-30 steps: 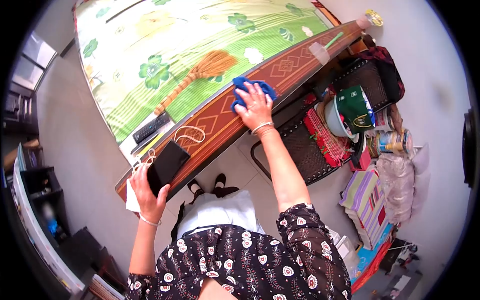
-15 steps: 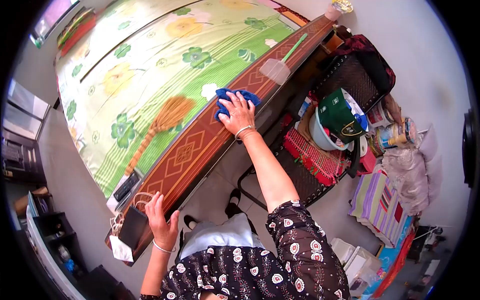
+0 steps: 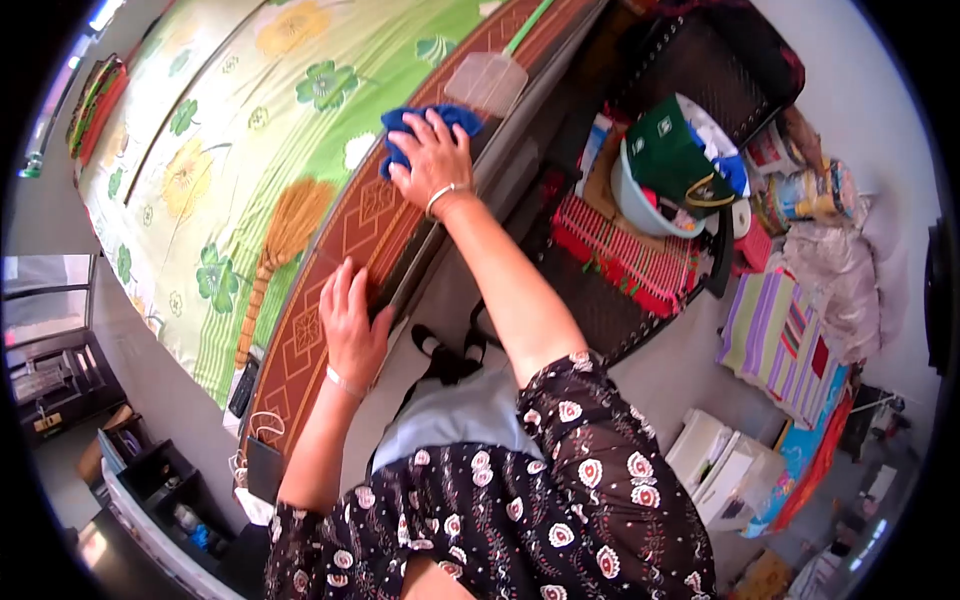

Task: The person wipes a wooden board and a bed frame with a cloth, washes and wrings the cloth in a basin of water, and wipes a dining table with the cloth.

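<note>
A crumpled blue cloth (image 3: 396, 124) lies on the long brown wooden board (image 3: 352, 215) with diamond patterns. My right hand (image 3: 437, 160) presses down on it, fingers spread over its folds. Just beyond the cloth, a pale fly swatter (image 3: 487, 82) with a green handle rests on the board. Lower down, my left hand (image 3: 352, 322) is at the board's near edge, open, holding nothing; whether its fingertips touch the wood I cannot tell. On the bed's green floral sheet (image 3: 215, 235), beside the board, lies a straw hand broom (image 3: 290, 222).
A dark remote (image 3: 243, 388) and a black box (image 3: 264, 468) with a white cord sit toward the board's lower end. To the right, a dark woven chair (image 3: 600, 325) carries a red mat (image 3: 625, 255) and a light-blue bucket (image 3: 640, 195) with a green bag. Striped fabric (image 3: 775, 345) lies farther right.
The view has shifted, moving the bed and board up and left. My left hand has moved up along the board, away from the black box. My right hand stays on the cloth, now nearer the swatter.
</note>
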